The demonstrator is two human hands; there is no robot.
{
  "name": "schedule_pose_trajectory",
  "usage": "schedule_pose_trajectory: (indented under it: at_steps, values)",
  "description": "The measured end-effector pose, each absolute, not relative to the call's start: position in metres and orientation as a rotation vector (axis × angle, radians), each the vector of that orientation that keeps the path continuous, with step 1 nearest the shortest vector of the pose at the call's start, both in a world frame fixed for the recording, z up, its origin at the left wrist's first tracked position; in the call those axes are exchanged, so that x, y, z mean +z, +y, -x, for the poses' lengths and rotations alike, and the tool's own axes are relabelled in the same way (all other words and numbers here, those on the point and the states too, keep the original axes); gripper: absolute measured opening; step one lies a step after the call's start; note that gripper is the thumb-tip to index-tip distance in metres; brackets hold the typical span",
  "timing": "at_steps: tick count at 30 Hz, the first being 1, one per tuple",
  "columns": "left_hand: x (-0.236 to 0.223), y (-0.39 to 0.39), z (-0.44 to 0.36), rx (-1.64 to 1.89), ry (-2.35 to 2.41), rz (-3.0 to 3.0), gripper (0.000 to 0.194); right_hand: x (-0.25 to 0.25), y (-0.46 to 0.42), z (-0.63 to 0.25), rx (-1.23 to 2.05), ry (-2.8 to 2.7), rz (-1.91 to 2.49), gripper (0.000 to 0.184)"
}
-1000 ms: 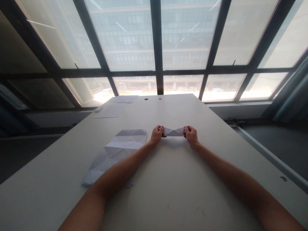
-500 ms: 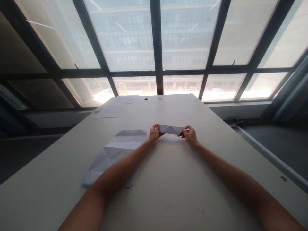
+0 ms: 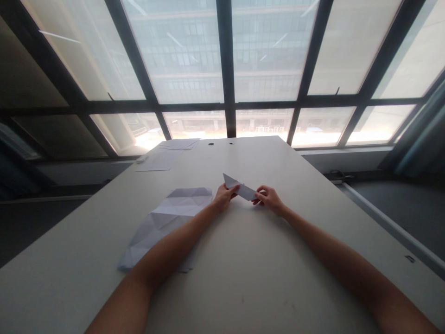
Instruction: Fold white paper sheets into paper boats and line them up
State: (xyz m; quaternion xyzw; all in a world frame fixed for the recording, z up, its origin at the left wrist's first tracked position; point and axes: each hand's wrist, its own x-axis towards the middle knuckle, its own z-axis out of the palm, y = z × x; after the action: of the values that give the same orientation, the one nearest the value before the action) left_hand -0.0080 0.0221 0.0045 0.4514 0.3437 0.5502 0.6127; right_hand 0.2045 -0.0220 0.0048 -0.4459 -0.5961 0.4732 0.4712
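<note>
A folded strip of white paper (image 3: 246, 191) is held between my two hands above the white table, slanting down from left to right. Its upper left end comes to a sharp point. My left hand (image 3: 224, 197) pinches it near the middle, thumb on top. At the lower right end, my right hand (image 3: 269, 198) grips it between thumb and fingers. Beside my left forearm lies a larger creased sheet of paper (image 3: 174, 204), partly covered by that arm.
More white sheets (image 3: 156, 160) lie at the table's far left corner, with a small pale object (image 3: 142, 159) by them. Two small dark holes (image 3: 211, 144) sit near the far edge of the table (image 3: 243, 278). Large framed windows (image 3: 264, 51) rise behind it.
The folded paper has turned from nearly level to a slant, its left end up. My left hand's grip has shifted from the left end toward the middle; my right hand has dropped slightly.
</note>
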Motion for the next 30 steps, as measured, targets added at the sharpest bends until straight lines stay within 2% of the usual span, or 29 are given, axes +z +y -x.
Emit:
schedule_pose_trajectory:
  at_steps: [4,8,19,30]
  values:
    - [0.005,0.021,0.008,1.161,0.825,-1.112,0.054,0.006,-0.021,-0.205,1.095,-1.658,1.088,0.039]
    - [0.003,0.017,0.006,1.015,0.84,-1.254,0.047,0.006,-0.021,-0.205,0.974,-1.761,1.123,0.037]
    - [0.009,0.01,0.006,0.845,0.858,-1.51,0.036,0.007,-0.023,-0.2,0.995,-1.656,1.135,0.033]
    - [0.004,0.011,0.006,0.833,0.861,-1.505,0.048,0.013,-0.029,-0.201,1.042,-1.823,1.096,0.038]
